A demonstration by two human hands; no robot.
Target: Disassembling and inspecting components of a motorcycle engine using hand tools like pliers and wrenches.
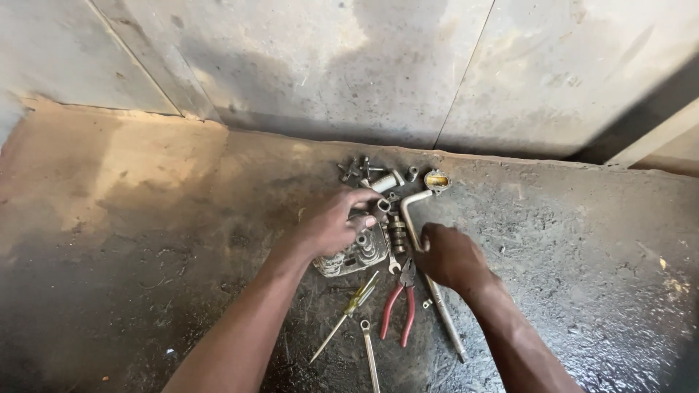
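Note:
My left hand (336, 218) rests on a finned grey metal engine part (354, 256) on the dark floor, and its fingertips pinch a small round metal piece (383, 205). My right hand (450, 255) is closed around the shaft of a long bent metal socket wrench (412, 211), whose handle (450, 331) runs back under my wrist. A short stack of small metal gears (397, 233) lies between the two hands.
Red-handled pliers (400, 304), a yellow-handled screwdriver (348, 311) and a slim spanner (370, 353) lie on the oily floor (145, 276) near me. Bolts and small fittings (364, 171) and a yellow-centred round part (437, 179) lie by the stained concrete wall (328, 65).

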